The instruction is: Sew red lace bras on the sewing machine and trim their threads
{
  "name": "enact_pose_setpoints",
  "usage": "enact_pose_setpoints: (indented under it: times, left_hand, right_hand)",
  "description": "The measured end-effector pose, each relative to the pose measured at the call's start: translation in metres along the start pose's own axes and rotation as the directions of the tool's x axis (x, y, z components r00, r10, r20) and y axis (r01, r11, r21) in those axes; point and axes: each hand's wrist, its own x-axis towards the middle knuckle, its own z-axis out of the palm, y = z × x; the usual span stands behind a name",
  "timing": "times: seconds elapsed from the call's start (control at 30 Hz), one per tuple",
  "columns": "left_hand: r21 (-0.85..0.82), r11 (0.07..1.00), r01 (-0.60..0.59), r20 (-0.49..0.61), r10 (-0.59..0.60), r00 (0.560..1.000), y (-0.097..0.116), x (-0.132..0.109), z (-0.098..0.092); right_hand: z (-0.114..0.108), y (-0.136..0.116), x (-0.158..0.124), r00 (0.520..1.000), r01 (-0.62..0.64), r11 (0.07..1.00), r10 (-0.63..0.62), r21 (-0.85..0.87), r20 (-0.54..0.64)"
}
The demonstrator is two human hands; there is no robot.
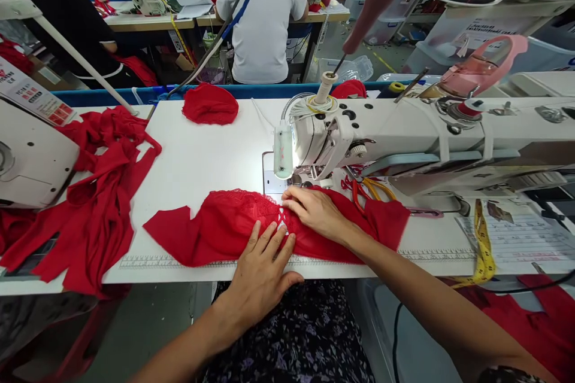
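The left hand [263, 269] is lying palm down with its fingers spread, reaching over the near edge of the bench [179, 161]; its fingertips are pressing on the red garment [193, 233], just below a white criss-cross lacing [282, 218]. The right hand [317, 212] is curving its fingers over the garment's upper edge beside the lacing, close to the sewing machine [377, 125]; whether it is pinching the cloth, one cannot tell. The garment is stretching lengthwise along the near edge, partly covering a ruler strip [148, 261]. A red cup [210, 103] is resting by the far edge, while red strips [108, 191] are heaping up and hanging over the near edge at left.
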Motion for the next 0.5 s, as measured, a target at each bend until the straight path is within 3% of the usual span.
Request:
enact_pose_setpoints:
  times: [0.17,0.33,0.5]
  left_hand:
    - [-0.076,0.991,0.109,-0.096,-0.116,0.989,-0.035,0.034,-0.022]
    - [-0.285,0.952,0.113,0.143,-0.074,0.987,-0.071,0.07,-0.024]
    - [-0.422,0.886,0.192,0.242,-0.094,0.966,-0.075,0.076,-0.029]
  right_hand:
    - [-0.002,0.001,-0.012,0.987,0.137,0.972,-0.15,-0.19,-0.061]
    - [-0.006,-0.001,-0.011,0.97,0.225,0.965,-0.235,-0.134,-0.066]
    - [-0.017,0.001,-0.015,0.976,0.217,0.976,-0.217,-0.001,-0.002]
